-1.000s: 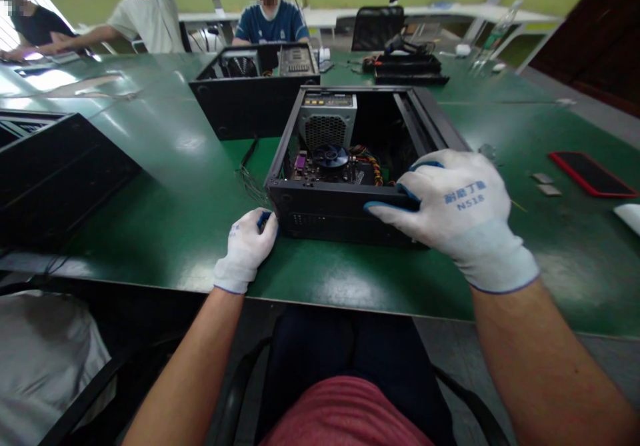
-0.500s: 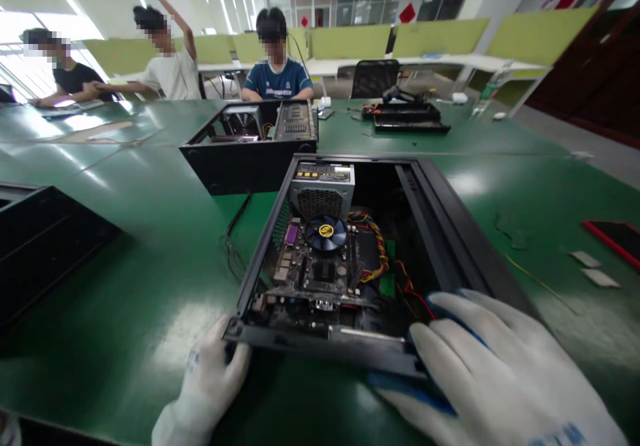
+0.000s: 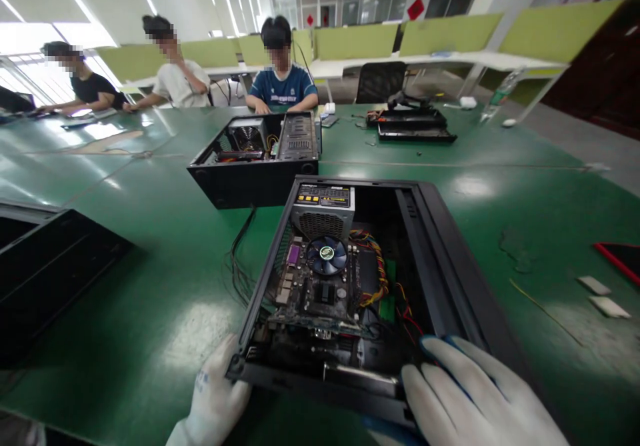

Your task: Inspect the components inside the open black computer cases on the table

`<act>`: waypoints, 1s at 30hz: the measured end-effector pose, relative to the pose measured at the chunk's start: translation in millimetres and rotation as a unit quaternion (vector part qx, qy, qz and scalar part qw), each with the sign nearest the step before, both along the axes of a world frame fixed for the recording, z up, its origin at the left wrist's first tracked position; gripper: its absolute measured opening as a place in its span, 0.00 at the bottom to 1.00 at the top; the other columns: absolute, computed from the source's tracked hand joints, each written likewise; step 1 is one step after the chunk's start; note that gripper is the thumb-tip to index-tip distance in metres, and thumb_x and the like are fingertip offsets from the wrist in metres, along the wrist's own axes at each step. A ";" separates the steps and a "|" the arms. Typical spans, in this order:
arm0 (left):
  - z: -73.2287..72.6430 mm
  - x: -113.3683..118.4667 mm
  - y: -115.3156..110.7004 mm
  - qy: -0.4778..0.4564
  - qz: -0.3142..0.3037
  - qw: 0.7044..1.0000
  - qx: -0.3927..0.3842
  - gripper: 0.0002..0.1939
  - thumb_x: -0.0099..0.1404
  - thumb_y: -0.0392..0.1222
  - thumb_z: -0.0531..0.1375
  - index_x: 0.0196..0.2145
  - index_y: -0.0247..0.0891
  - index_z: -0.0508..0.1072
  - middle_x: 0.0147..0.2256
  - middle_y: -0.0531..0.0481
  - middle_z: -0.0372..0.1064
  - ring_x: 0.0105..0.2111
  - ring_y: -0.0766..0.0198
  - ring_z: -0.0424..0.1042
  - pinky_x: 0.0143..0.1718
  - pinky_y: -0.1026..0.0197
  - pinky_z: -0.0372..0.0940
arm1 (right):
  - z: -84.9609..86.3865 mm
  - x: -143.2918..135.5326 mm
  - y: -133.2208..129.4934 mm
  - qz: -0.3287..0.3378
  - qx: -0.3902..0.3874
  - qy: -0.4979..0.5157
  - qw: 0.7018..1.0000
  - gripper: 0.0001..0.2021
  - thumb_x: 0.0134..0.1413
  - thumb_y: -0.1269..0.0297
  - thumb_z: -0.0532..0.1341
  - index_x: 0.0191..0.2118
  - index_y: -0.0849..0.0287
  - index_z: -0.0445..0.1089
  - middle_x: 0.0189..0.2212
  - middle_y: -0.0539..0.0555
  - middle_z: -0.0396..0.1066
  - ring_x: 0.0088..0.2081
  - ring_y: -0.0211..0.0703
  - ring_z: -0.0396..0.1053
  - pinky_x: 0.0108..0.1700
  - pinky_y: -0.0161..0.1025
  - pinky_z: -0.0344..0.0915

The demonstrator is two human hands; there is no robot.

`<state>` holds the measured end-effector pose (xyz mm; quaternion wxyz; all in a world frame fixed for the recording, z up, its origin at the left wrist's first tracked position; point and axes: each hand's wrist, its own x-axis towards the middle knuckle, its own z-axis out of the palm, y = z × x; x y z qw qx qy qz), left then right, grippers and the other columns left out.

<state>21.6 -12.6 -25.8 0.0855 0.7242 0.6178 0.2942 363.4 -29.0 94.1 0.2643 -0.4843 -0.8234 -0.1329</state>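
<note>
A black computer case (image 3: 463, 273) lies open in front of me, its side panel off. My left hand (image 3: 216, 386), in a white glove, grips the case's near left corner, fingers partly hidden behind it. At the near right edge my right hand (image 3: 473, 393), gloved in white with blue palm coating, is wrapped over the rim, thumb on the outside. Inside, a grey power supply (image 3: 324, 219) sits at the far end. A round cooling fan (image 3: 327, 255) is mounted on the motherboard (image 3: 320, 293). Yellow and red cables (image 3: 383, 259) run beside it.
Another open computer case (image 3: 255, 179) stands beyond mine, a person (image 3: 283, 89) behind it. A further black case (image 3: 55, 266) is at the left. Black parts (image 3: 415, 129) lie across the green table (image 3: 170, 246). White pads (image 3: 607, 306) and a red-edged object (image 3: 623, 263) lie right.
The view has tilted, so the case and both hands appear lower in it; their holds look the same. A person in white at the back has lowered a raised arm.
</note>
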 end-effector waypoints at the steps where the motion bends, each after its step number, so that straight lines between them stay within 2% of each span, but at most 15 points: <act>1: 0.9 0.5 0.8 0.001 0.002 1.000 0.007 0.07 0.64 0.42 0.55 0.30 0.42 0.72 0.27 0.49 0.73 0.27 0.57 0.75 0.26 0.59 0.71 | 1.3 -1.0 0.3 0.000 0.000 0.000 1.000 0.24 0.67 0.44 0.49 0.31 0.55 0.70 0.26 0.53 0.74 0.42 0.52 0.71 0.55 0.51 0.58; 5: 1.6 1.0 2.9 -0.003 0.004 1.000 0.018 0.08 0.64 0.44 0.55 0.30 0.42 0.71 0.27 0.48 0.73 0.26 0.57 0.75 0.25 0.58 0.71 | 3.1 -1.0 0.3 -0.003 0.014 -0.010 1.000 0.26 0.68 0.44 0.46 0.30 0.54 0.70 0.25 0.54 0.73 0.41 0.51 0.71 0.54 0.50 0.58; 14: 2.9 4.4 0.0 -0.010 0.024 0.999 0.028 0.10 0.67 0.44 0.55 0.34 0.38 0.74 0.32 0.45 0.76 0.33 0.55 0.77 0.34 0.58 0.73 | 11.7 -8.1 -7.5 -0.054 0.011 -0.011 0.998 0.27 0.66 0.43 0.48 0.29 0.56 0.73 0.30 0.58 0.75 0.45 0.52 0.70 0.57 0.51 0.60; 18: 7.3 3.4 -1.7 -0.023 0.047 0.998 0.041 0.13 0.69 0.47 0.55 0.38 0.38 0.76 0.37 0.44 0.79 0.38 0.55 0.78 0.37 0.58 0.73 | 11.6 -8.4 -7.9 -0.040 0.023 -0.017 0.999 0.26 0.67 0.44 0.49 0.28 0.56 0.73 0.30 0.58 0.74 0.45 0.52 0.70 0.58 0.51 0.59; 20: 15.8 3.9 -2.2 -0.040 0.058 0.997 0.043 0.16 0.69 0.50 0.54 0.40 0.38 0.76 0.39 0.44 0.79 0.38 0.56 0.78 0.37 0.59 0.73 | 11.7 -7.3 -7.6 -0.033 0.030 -0.015 0.999 0.26 0.66 0.43 0.50 0.28 0.56 0.72 0.30 0.57 0.74 0.45 0.52 0.70 0.58 0.51 0.59; 23: 37.3 5.5 -4.0 -0.071 0.079 0.994 0.037 0.19 0.70 0.54 0.52 0.42 0.39 0.76 0.38 0.46 0.79 0.37 0.56 0.78 0.37 0.59 0.73 | 12.5 -6.8 -7.5 -0.036 0.028 -0.016 0.999 0.26 0.66 0.42 0.50 0.27 0.56 0.71 0.30 0.57 0.73 0.44 0.52 0.70 0.57 0.52 0.59; 27: 74.9 6.4 -9.5 -0.083 0.109 0.989 0.055 0.20 0.72 0.55 0.51 0.46 0.41 0.76 0.41 0.48 0.77 0.41 0.57 0.76 0.40 0.59 0.72 | 12.0 -7.6 -7.7 -0.036 0.017 -0.020 0.999 0.26 0.65 0.41 0.51 0.27 0.56 0.71 0.30 0.57 0.73 0.44 0.53 0.69 0.56 0.53 0.60; 30: 105.3 8.5 -13.9 -0.062 0.089 0.991 0.077 0.19 0.72 0.53 0.51 0.50 0.41 0.73 0.42 0.48 0.75 0.40 0.58 0.75 0.39 0.60 0.71 | 10.7 -7.0 -8.4 -0.035 0.012 -0.021 0.999 0.24 0.63 0.42 0.54 0.28 0.56 0.72 0.31 0.57 0.73 0.45 0.54 0.69 0.56 0.53 0.60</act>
